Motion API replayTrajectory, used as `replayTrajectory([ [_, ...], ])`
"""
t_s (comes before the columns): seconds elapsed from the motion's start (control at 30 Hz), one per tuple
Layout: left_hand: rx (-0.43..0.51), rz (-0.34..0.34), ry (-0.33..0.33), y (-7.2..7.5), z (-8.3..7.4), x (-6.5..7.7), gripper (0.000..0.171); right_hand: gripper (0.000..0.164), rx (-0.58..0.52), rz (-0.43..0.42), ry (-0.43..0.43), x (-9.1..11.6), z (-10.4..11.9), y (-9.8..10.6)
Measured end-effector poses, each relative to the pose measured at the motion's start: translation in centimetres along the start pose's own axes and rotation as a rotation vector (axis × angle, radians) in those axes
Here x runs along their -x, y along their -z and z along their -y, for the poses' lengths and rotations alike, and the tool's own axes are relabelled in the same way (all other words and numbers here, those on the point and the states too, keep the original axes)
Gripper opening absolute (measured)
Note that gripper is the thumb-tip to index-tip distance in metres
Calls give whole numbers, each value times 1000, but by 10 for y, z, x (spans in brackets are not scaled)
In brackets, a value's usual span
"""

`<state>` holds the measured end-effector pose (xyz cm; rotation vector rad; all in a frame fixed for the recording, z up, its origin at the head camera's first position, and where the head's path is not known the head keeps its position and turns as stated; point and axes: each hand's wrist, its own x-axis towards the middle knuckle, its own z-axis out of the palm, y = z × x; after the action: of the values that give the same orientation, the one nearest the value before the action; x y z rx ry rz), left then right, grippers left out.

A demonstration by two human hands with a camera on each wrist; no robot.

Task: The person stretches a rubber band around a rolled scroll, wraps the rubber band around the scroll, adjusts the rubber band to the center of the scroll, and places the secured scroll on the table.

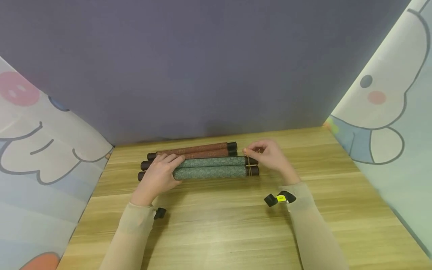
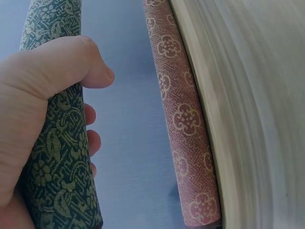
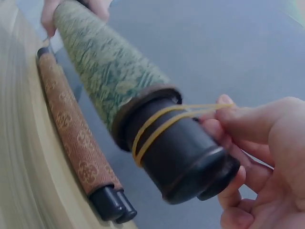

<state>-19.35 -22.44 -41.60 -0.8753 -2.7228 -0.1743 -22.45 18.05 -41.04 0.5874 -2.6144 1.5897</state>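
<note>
Your left hand [image 1: 160,174] grips 2 likely stiff green rolls [image 1: 210,172], best held mid-length; your right hand [image 1: 268,153] pinches a likely stretchy yellow band [image 3: 162,128].

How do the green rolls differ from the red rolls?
The green rolls have leafy patterns; the red rolls, rounded motifs. The left hand grips the green rolls; the red rolls lie on the table. A yellow band loops round the green rolls' right end; none shows at the red rolls'. Both have dark ends.
</note>
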Motion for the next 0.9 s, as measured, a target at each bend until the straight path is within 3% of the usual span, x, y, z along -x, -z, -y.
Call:
replayTrajectory([
  [0.13,8,13,1,-1,0,0,92,15,-57,5,-6,1,-2,2],
  [0.33,-5,-22,-24,-2,-2,-2,90,18,-29,67,63,0,-6,7],
  [0.67,-27,-2,-96,-6,-14,-6,92,21,102,159,147,1,-9,-1],
  [0.9,-22,-18,-61,-6,-15,-6,93,21,115,197,199,0,-5,-5],
])
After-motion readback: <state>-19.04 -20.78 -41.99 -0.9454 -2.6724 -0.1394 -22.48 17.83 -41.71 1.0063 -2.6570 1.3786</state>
